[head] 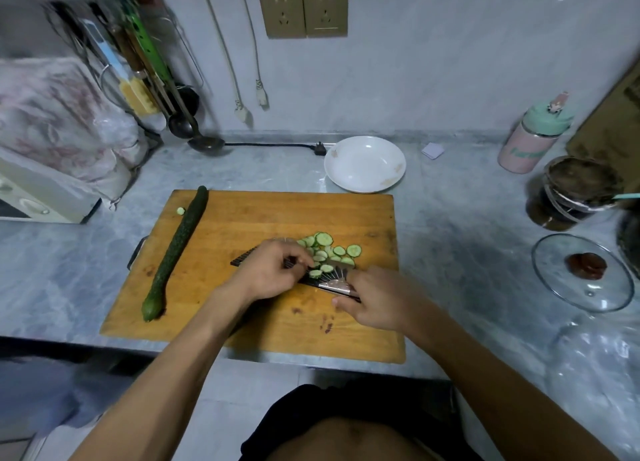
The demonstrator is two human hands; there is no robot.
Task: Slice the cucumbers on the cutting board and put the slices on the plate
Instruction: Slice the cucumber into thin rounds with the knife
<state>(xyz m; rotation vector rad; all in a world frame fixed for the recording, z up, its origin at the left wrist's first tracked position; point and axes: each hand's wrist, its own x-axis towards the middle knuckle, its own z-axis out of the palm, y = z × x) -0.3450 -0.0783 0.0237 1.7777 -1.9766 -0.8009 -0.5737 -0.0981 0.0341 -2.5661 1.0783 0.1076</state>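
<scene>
Scooping now: the left hand [268, 270] is pushing cucumber slices [327, 251] onto the flat knife blade [320, 275] in the middle of the frame.
Left hand: its fingers are curled, and the tips touch slices by the blade. I cannot tell if it pinches one.
Right hand: the right hand [375, 298] is wrapped round the knife handle, just right of the middle of the frame.
Knife: it lies low and flat on the cutting board [242, 225]. Its long side runs from the left of the middle over to the right hand.
Slices: most sit in a heap just above the blade, and a few are on it already.
Plate: the white plate [364, 164] has nothing on it. It sits above the board, up and a bit right of the heap.
Which way next: I think the loaded knife must go up the frame and a little right to reach the plate. The right hand is nearer to it.
Still to cut: a whole cucumber [176, 253] lies on the left of the board. Its long side runs from lower left to upper right. The left hand is nearer to it.
Stray bit: one little end piece [180, 211] sits by the cucumber's top end.
</scene>
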